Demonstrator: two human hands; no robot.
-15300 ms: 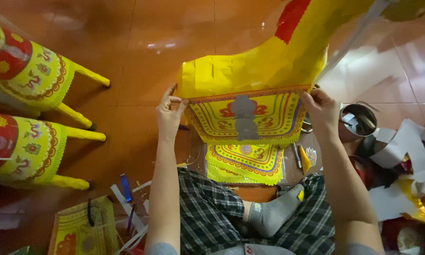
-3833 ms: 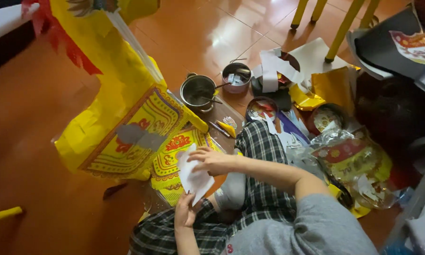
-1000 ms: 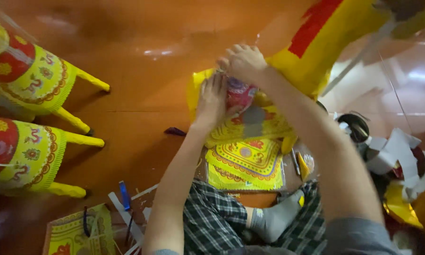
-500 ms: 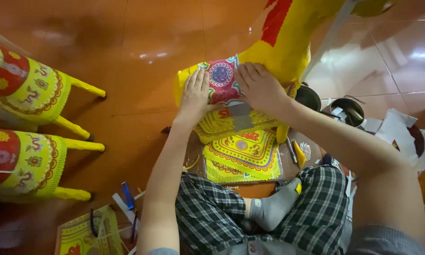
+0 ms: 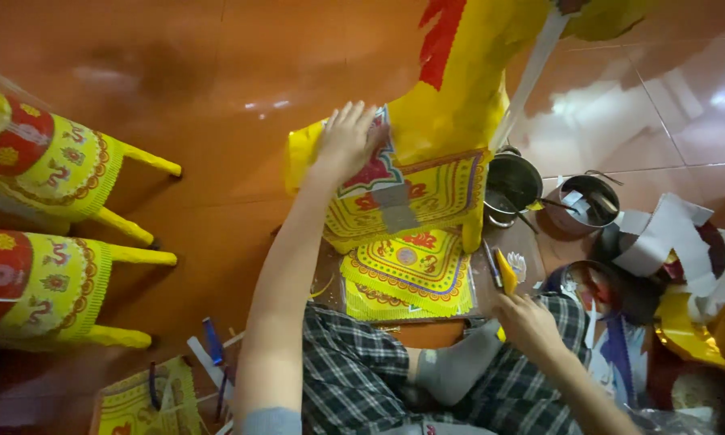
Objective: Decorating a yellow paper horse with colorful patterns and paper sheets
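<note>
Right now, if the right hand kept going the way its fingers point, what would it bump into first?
The right hand points up and a little left, toward the yellow-handled tool lying just ahead of its fingers. It would probably meet that first, then the yellow paper figure's leg. Depth is hard to judge from above.

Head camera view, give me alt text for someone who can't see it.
A seated person's left hand presses a patterned paper panel onto a yellow paper horse, while the right hand reaches near a yellow-handled tool. Two metal pots stand on the orange tiled floor.
</note>
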